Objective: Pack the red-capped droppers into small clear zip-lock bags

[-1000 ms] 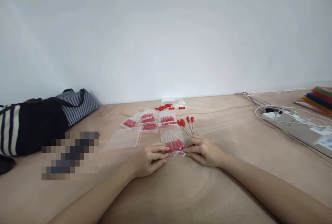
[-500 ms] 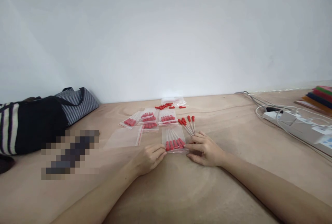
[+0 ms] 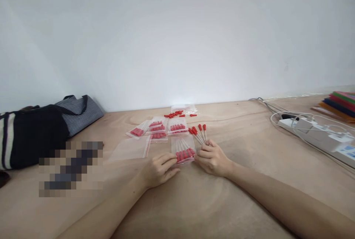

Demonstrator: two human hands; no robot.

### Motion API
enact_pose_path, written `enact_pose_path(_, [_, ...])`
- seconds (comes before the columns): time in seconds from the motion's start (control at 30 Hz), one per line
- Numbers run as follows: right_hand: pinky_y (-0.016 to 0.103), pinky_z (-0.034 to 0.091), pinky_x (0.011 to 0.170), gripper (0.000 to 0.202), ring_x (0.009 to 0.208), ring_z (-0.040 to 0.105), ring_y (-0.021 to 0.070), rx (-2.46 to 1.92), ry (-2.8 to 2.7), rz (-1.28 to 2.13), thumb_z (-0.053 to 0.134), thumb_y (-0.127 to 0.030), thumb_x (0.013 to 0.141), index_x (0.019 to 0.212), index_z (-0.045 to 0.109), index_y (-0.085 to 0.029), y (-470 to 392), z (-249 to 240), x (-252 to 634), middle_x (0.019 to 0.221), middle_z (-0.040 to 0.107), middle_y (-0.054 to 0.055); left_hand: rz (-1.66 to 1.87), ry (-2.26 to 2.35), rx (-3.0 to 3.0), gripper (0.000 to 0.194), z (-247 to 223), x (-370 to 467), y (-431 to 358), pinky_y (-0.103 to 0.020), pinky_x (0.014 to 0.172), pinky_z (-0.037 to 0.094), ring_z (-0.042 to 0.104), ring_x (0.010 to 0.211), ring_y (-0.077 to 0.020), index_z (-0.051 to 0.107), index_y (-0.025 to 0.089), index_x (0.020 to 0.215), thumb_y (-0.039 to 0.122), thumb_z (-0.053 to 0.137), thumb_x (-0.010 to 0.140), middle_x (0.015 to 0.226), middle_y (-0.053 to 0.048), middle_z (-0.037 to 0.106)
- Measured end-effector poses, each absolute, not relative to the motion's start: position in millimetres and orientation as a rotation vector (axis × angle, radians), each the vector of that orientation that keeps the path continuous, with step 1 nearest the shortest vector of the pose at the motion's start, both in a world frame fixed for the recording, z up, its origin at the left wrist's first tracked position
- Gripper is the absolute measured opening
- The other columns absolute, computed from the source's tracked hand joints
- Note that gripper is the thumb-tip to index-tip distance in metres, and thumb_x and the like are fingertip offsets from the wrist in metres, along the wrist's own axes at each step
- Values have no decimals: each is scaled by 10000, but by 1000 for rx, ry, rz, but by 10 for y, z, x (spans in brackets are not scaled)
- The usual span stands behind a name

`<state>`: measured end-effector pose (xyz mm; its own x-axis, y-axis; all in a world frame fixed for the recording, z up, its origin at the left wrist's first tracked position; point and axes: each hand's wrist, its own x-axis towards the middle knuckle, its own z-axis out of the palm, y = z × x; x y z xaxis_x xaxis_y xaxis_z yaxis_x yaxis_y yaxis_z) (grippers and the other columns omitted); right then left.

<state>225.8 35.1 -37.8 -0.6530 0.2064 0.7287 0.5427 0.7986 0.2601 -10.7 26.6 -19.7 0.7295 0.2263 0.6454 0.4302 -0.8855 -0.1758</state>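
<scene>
The near plastic bag (image 3: 183, 148) of red-capped droppers lies on the tabletop (image 3: 177, 202), between both hands. The left hand (image 3: 158, 168) and right hand (image 3: 212, 159) pinch its near corners, fingers curled. The film looks light, limp and slippery; the slim stems seem fragile, so the flat edge beside the seal suits gripping best.

I am finding no words, brands or numbers that I can read: the clear bags (image 3: 182, 144) by my hands (image 3: 212, 159) are showing none, and the blue-and-white patches on the power strip (image 3: 345, 150) are staying too blurred to make out.
</scene>
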Motion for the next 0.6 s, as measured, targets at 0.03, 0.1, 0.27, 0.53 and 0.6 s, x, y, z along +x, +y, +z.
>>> enact_pose_path(0.03, [293,250,615,179,577,397,102,-552,-2263,-601,475,-132,796,654,580,-161,351,-375,2260,559,535,-10,-916,-487,-2595,139,-201,-101,270,-258,658,524,628,719,-162,571,135,866,188,443,874,799,-65,647])
enact_pose_path(0.1, [292,251,614,172,584,402,102,-556,-2254,-595,481,-138,795,656,579,-164,346,-357,2260,563,539,-11,-906,-471,-2574,178,-206,-89,272,-255,631,524,627,674,-153,578,133,829,128,408,881,751,-53,647])
enact_pose_path(0.27, [286,258,613,103,623,429,108,-550,-2212,-611,519,-164,791,719,592,-168,330,-312,2231,602,570,-12,-873,-463,-2543,234,-181,-57,256,-239,562,512,615,608,-140,577,125,771,103,376,888,691,-43,634])
enact_pose_path(0.53, [289,263,626,166,591,420,94,-494,-2219,-670,471,-120,796,669,570,-164,364,-349,2209,552,545,-29,-880,-431,-2497,199,-155,-43,274,-255,580,508,622,612,-144,574,134,780,95,403,875,697,-36,647])
enact_pose_path(0.6, [290,263,629,162,589,421,92,-503,-2215,-671,475,-117,794,669,568,-164,361,-343,2220,543,539,-32,-882,-429,-2493,161,-157,-62,292,-259,596,513,630,643,-147,577,138,818,120,427,873,735,-39,659])
